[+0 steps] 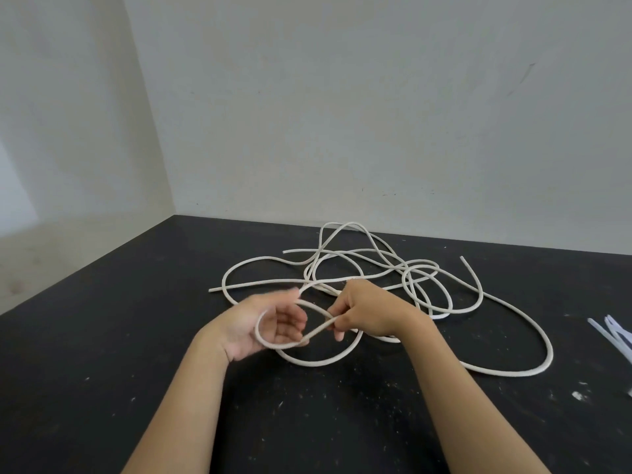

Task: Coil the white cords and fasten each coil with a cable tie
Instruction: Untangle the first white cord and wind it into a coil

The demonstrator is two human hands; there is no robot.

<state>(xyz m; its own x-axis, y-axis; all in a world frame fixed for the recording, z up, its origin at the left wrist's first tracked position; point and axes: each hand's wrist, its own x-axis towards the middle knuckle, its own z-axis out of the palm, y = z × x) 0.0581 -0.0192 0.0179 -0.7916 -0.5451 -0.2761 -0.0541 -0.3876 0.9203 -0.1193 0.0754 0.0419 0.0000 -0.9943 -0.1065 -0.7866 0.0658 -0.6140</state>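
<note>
Our two forearms reach in from the near edge over the black table. Our left hand is palm-up, fingers half curled inside a loop of white cord; we cannot tell whether it grips. Just beside it, our right hand pinches the same loop. Beyond lies the rest of the cord, loosely tangled. Clear cable ties lie at the right edge. The table's far edge meets the wall.
</note>
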